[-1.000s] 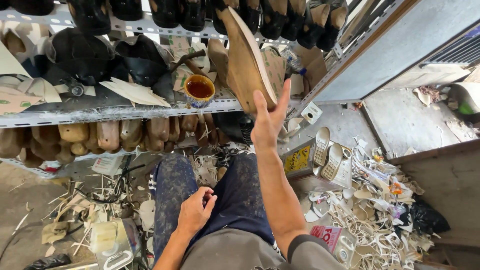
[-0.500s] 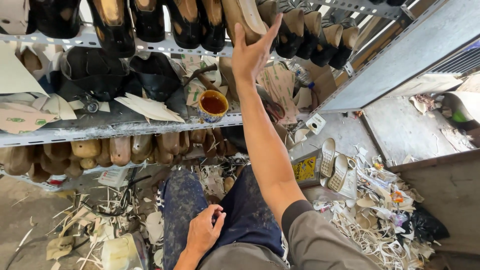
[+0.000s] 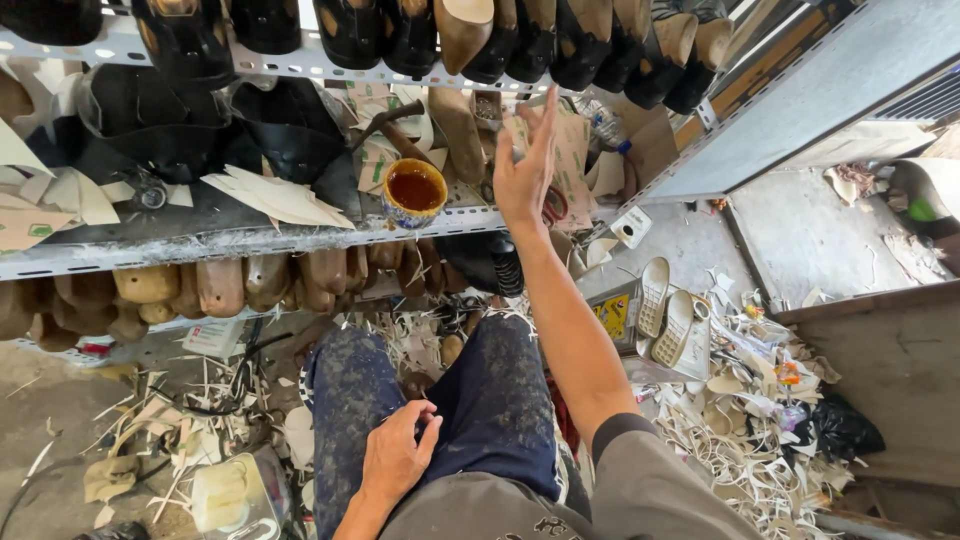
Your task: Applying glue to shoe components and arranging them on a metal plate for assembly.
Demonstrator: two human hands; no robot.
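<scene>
Nearest to the camera, the left hand (image 3: 395, 460) rests palm-down on the left thigh, fingers loosely curled, gripping nothing; this looks like a bracing position for the seated body while the other arm extends. Both legs are clad in dark, dust-marked trousers (image 3: 495, 400). Around the feet, the floor (image 3: 60, 410) carries pale offcut strips, and a pair of light shoe soles (image 3: 665, 310) lies tread-up to the right of the right knee.

Further out, the right arm extends up and forward. The right hand (image 3: 528, 160) is open, fingers spread and straight, holding nothing, level with the front edge of the middle shelf (image 3: 180, 245). It hovers just below a tan shoe sole piece (image 3: 465, 30) standing toe-down among the dark shoes on the top rail (image 3: 260, 65), apart from it, not touching.

On the middle shelf, just left of the right hand, stands a patterned cup (image 3: 413, 195). It is upright, near the shelf's front edge, and holds a dark amber liquid close to the rim; the kind of liquid cannot be determined. A brush or tool handle (image 3: 390, 125) lies behind it. Cut paper patterns (image 3: 270, 195) lie flat beside the cup.

Below that shelf, tan shoe lasts (image 3: 230, 285) are stored side by side in a row.
</scene>
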